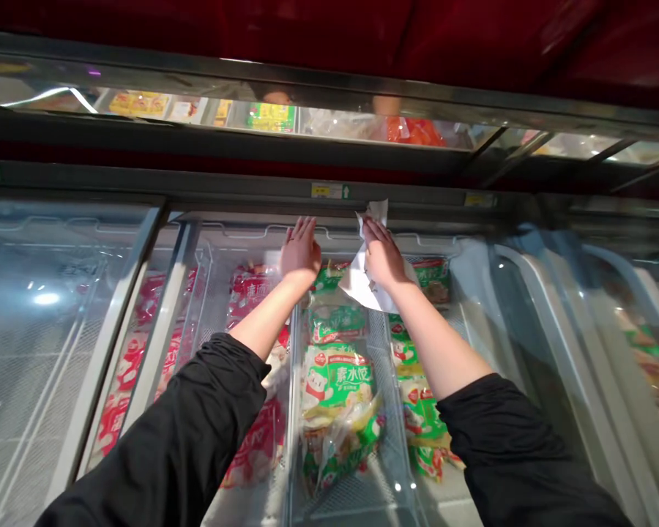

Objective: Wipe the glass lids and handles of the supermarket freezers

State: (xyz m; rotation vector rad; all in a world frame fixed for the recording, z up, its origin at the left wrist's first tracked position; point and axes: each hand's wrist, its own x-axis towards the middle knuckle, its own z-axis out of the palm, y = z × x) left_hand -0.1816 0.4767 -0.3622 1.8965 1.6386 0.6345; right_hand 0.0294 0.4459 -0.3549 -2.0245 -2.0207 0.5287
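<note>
Both my arms, in black sleeves pushed up, reach across a chest freezer. My left hand lies flat with fingers stretched out on the glass lid near its far edge. Just to the right, my right hand is closed on a white cloth, which it presses against the glass close to the freezer's far frame. Under the glass lie green food bags and red food bags in wire baskets.
A closed glass lid covers the freezer section on the left. Curved glass panels sit at the right. Behind the far frame is another freezer row with yellow, green and orange packs under a dark red wall.
</note>
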